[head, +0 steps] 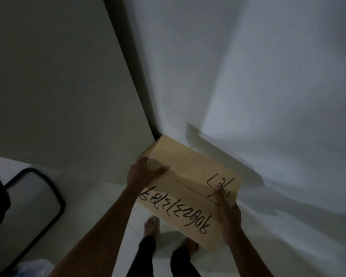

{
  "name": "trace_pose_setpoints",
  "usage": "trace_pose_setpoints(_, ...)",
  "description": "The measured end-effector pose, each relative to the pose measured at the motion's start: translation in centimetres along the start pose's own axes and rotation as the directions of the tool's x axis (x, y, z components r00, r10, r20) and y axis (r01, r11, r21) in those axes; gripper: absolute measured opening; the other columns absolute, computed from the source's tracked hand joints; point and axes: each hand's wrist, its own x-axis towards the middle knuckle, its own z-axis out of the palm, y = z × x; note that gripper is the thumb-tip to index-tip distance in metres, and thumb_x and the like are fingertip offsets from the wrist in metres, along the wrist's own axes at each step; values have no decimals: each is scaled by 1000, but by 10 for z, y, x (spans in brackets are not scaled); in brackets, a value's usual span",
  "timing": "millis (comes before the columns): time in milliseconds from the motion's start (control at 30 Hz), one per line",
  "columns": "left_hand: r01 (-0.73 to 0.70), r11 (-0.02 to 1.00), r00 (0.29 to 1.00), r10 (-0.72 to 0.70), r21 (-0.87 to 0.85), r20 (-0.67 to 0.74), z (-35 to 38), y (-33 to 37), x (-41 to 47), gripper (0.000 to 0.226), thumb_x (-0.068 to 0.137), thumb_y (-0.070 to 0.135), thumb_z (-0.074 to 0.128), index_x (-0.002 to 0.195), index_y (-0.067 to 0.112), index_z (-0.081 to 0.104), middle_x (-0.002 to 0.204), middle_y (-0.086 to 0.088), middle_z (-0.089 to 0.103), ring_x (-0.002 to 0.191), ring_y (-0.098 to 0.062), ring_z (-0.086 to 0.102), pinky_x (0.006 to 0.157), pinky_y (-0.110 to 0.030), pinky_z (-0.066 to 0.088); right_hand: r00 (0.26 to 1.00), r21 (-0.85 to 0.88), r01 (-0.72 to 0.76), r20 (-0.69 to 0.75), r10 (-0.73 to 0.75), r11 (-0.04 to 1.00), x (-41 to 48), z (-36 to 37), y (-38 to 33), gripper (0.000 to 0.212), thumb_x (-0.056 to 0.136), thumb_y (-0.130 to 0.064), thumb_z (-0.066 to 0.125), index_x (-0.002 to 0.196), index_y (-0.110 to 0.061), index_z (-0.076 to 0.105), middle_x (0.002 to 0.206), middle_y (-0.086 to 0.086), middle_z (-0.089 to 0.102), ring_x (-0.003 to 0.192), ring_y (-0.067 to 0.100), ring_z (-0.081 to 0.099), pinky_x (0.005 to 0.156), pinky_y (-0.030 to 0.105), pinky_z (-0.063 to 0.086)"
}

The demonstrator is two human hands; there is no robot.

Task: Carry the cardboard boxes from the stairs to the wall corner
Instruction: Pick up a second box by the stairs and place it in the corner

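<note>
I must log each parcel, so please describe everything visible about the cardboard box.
The cardboard box is tan, flat-topped and closed, with a seam across its top and black handwritten digits and marks. It is tilted, its far end pushed toward the wall corner. The left hand presses its left edge; the right hand grips its right edge.

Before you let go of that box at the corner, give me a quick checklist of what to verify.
1. Left hand on the box: ok, flat on its top.
2. Right hand on its near right edge: ok.
3. Box reaches the wall corner: ok, far end sits at it.
4. Box resting on the floor: cannot tell, underside hidden.
5. Bare feet clear of the box: cannot tell, one is partly under it.
</note>
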Motion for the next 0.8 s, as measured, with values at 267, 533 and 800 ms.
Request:
trace_pose_setpoints(267, -10, 1000, 999, 9, 11, 36, 45, -62, 134, 90, 73, 68, 74, 141, 20, 41, 128, -8, 65, 108, -30, 67, 81, -36, 59, 989, -4, -111, -99, 111, 994, 105, 104, 45, 85, 62, -83, 77, 119, -21, 74, 98, 7, 79, 97, 35, 73, 99, 56, 58)
trace_pose_setpoints(533, -192, 976, 977, 180, 100, 117, 99, -109, 283, 93, 68, 68, 78, 138, 21, 39, 126, -6, 62, 105, -26, 66, 72, -35, 58, 985, 102, -77, -145, 92, 992, 217, 193, 106, 91, 45, -92, 75, 107, -26, 75, 92, 7, 83, 86, 36, 79, 81, 59, 65)
trace_pose_setpoints(800, -190, 978, 982, 190, 92, 8, 143, -155, 345, 98, 76, 66, 72, 153, 22, 31, 143, -11, 51, 121, -29, 55, 87, -37, 48, 988, 144, -50, -137, 70, 988, 284, 242, 117, 90, 48, -85, 79, 121, -32, 71, 103, 5, 81, 90, 32, 79, 85, 58, 64)
